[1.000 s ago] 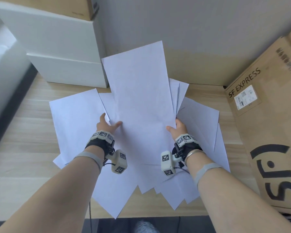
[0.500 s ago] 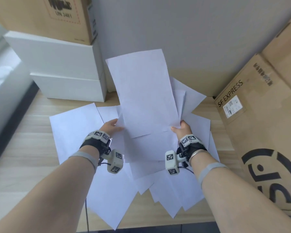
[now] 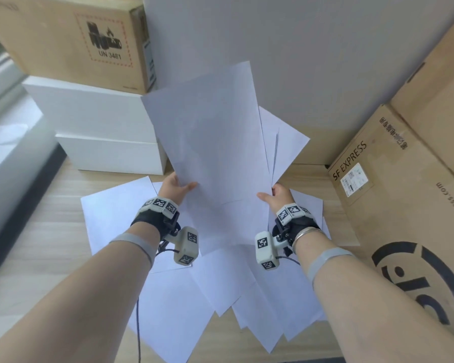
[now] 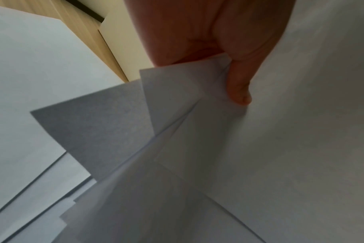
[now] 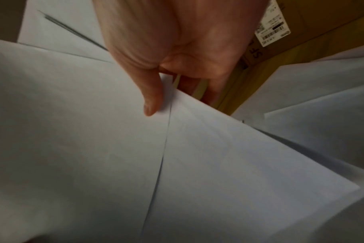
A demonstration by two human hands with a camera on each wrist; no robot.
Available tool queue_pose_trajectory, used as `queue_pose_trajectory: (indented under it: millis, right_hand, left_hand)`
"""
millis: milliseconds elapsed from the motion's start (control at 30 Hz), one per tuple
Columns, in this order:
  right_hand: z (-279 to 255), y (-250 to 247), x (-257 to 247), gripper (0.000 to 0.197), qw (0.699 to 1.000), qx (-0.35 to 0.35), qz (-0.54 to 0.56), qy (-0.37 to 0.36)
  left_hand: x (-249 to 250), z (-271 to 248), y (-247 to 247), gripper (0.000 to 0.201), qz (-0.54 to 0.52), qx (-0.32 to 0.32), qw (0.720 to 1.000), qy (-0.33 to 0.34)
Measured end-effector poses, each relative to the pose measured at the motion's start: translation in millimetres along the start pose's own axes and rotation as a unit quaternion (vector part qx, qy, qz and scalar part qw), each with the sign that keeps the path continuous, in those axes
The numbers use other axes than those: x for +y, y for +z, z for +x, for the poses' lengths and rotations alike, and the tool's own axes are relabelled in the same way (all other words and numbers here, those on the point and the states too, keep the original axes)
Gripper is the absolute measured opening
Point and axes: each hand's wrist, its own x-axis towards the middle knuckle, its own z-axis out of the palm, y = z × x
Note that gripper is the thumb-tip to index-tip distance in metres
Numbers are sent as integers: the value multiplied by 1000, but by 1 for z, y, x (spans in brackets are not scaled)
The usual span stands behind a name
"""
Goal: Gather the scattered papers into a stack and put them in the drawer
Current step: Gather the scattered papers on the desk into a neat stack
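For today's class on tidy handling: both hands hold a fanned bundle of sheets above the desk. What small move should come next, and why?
Probably tap the held sheets edge-down on the desk to square them: left hand and right hand pinch a splayed bundle, and loose papers remain below.

The papers are all showing plain white with a faint bluish tint, no print on them. The worktop is looking light wood with a pale grain. Two white boxes are sitting at the far left corner, with a brown cardboard box on top wearing a red dashed square and black UN 3481 lettering. The big carton along the right edge is showing tan with black SF EXPRESS print and a white label. Wrist bands are sporting black-and-white square marker patterns, with grey straps behind them.
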Motion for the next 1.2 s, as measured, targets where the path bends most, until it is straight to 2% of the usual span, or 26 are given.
queue_pose_trajectory:
  millis: [33, 133, 233, 300, 367, 500, 700, 833, 900, 1000, 1100, 1200]
  right_hand:
    - [1, -2, -5, 18, 1000, -2, -2, -3]
    - [3, -6, -19, 49, 1000, 17, 2, 3]
    - [2, -7, -29, 52, 999, 30, 45, 5]
    - [-2, -7, -34, 45, 997, 25, 75, 7]
    - [-8, -6, -39, 15, 994, 12, 111, -9]
    - [-13, 3, -41, 32, 985, 19, 171, -9]
    - [-9, 11, -40, 33, 983, 21, 184, -2]
    - [-7, 18, -34, 38, 977, 19, 210, 11]
    - [-6, 23, -29, 36, 977, 12, 211, 23]
    - [-5, 29, -25, 32, 978, 9, 207, 38]
    - [0, 27, -28, 28, 976, 21, 210, 46]
    - [3, 20, -33, 10, 974, 17, 220, 45]
  left_hand:
    - [4, 1, -2, 40, -7, 6, 1000, 14]
    - [12, 6, -8, 39, -21, 23, 998, 46]
    - [21, 8, -12, 38, -42, 37, 997, 51]
    - [28, 8, -12, 40, -46, 43, 997, 52]
    - [30, 8, -12, 44, -48, 42, 996, 58]
    - [29, 11, -11, 39, -45, 32, 997, 50]
    - [18, 15, -9, 35, -66, 29, 996, 54]
    - [3, 14, -6, 43, -102, 12, 995, 5]
    - [-5, 14, -1, 50, -118, 5, 993, -14]
    - [-16, 19, 5, 45, -134, 14, 991, -26]
    - [-18, 25, 9, 45, -172, -9, 985, -16]
    - [-10, 28, 10, 51, -193, -36, 981, -5]
